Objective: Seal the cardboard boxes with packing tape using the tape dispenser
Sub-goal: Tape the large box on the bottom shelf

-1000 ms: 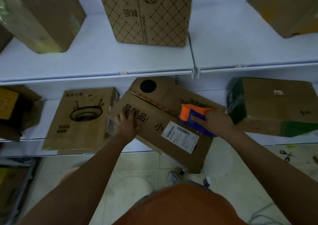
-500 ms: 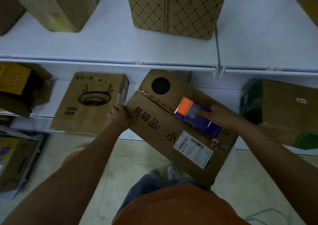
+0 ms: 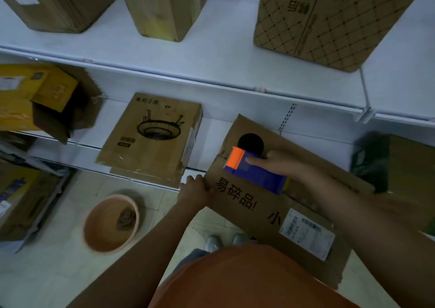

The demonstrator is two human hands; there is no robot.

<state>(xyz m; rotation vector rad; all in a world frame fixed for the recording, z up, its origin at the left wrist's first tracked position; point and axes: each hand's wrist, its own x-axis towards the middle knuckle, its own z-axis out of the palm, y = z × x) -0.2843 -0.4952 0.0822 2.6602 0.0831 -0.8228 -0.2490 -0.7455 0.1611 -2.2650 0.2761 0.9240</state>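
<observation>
Tape dispenser (image 3: 254, 172) slid further along box (image 3: 270, 204), right hand (image 3: 280, 164) gripping it, left hand (image 3: 195, 190) clasping corner

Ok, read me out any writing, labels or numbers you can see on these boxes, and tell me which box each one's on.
"易碎品!" and "小": printed on the box being taped.
White shipping label on the same box: barcode and print too small to read.
"韩后": upside down on the diamond-pattern box.
Box with the round rack drawing: characters too blurred to read.
Tape dispenser: no text visible.
</observation>
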